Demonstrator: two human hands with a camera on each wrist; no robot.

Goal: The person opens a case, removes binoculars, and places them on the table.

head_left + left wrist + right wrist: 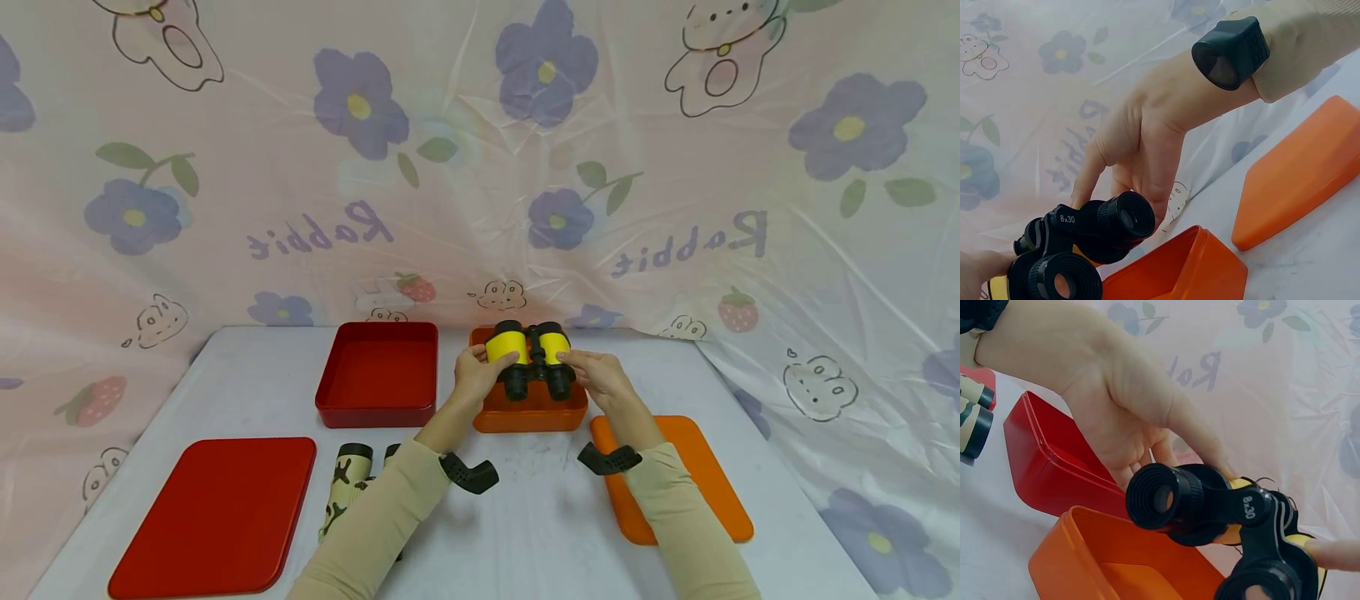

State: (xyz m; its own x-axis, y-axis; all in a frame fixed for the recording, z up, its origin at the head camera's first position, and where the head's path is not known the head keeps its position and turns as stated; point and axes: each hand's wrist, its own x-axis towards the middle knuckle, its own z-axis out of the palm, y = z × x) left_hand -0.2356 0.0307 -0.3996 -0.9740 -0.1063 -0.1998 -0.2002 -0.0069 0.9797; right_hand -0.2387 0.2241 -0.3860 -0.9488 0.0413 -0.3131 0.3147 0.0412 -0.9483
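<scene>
Yellow-and-black binoculars (537, 353) are held up over the orange box (529, 418), with the eyepieces towards me. My left hand (475, 377) grips the left barrel, thumb on the near side. At the right barrel, my right hand (604, 380) holds on with thumb and fingers. In the left wrist view the marking 8x30 shows on the binoculars (1079, 228), with the right hand (1141, 140) behind them. Seen from the right wrist, the left hand (1122, 394) pinches one barrel above the open orange box (1079, 562).
An open red box (377, 417) stands left of the orange one. Its matching red lid (217, 512) lies front left. Camouflage binoculars (347, 483) lie partly under the left sleeve. The orange lid (701, 467) lies partly beneath the right forearm. A printed curtain (465, 183) hangs behind the table.
</scene>
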